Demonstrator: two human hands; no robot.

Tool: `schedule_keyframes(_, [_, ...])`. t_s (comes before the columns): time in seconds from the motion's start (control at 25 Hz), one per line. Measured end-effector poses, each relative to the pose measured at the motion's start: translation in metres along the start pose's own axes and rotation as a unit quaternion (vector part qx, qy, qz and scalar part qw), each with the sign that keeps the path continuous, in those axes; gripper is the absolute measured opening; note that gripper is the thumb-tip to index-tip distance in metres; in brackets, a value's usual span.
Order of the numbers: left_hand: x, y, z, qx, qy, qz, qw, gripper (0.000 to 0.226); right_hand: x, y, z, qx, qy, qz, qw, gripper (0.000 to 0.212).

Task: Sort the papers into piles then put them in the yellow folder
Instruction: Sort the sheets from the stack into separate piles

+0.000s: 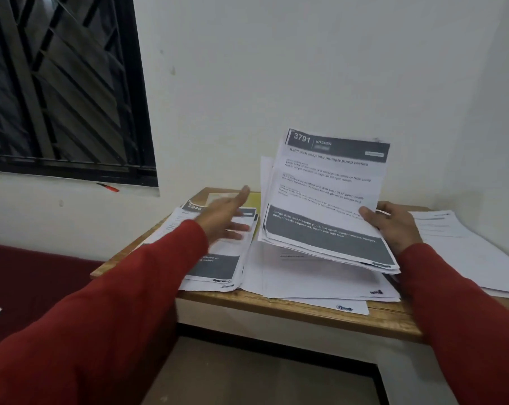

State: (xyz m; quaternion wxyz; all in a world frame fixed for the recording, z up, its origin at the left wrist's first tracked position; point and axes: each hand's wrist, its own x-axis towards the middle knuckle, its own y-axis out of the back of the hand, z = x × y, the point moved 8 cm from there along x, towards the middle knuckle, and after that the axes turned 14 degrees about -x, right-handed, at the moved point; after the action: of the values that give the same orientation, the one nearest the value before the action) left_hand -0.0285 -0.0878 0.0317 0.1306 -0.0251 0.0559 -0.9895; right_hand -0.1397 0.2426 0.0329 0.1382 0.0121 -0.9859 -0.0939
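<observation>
Right hand (389, 226) gripping tilted paper stack (327, 200); left hand (225, 219) open, blurred, hiding left pile (215, 258); yellow folder (254, 198) mostly covered

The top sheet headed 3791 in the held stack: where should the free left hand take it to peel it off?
Take the 3791 sheet by its free left edge, coming from the left. The right hand pins the stack's right edge, and the sheets fan apart on the left, so the left hand could slip its fingers under that edge. The left pile lies close by.
</observation>
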Motion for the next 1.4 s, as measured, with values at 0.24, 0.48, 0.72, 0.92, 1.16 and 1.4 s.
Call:
schedule_keyframes(0.24, [0.007, -0.063, -0.016, -0.252, 0.039, -0.130, 0.958, 0.053, -0.009, -0.019, -0.009, 0.028, 0.032, -0.062, 0.997, 0.015])
schedule_keyframes(0.48, [0.001, -0.047, -0.011, -0.226, -0.022, -0.075, 0.971, 0.039, -0.014, -0.021, -0.008, 0.027, 0.045, -0.073, 0.996, 0.046])
schedule_keyframes(0.72, [-0.021, -0.007, 0.007, -0.228, -0.031, -0.052, 0.972, 0.039, -0.017, -0.019, -0.012, -0.063, 0.061, -0.001, 0.996, 0.035])
schedule_keyframes(0.92, [-0.048, 0.078, 0.061, -0.209, -0.121, 0.089, 0.966, 0.030, 0.001, 0.003, 0.008, -0.207, -0.003, 0.084, 0.975, 0.028])
schedule_keyframes(1.16, [-0.078, 0.139, 0.123, -0.220, -0.170, 0.154, 0.948, 0.023, -0.005, -0.053, -0.023, -0.189, 0.000, 0.010, 0.982, 0.014])
schedule_keyframes(1.4, [-0.069, 0.116, 0.102, -0.232, -0.154, 0.102, 0.955, 0.029, -0.040, -0.183, -0.046, -0.236, 0.001, -0.111, 0.965, 0.024])
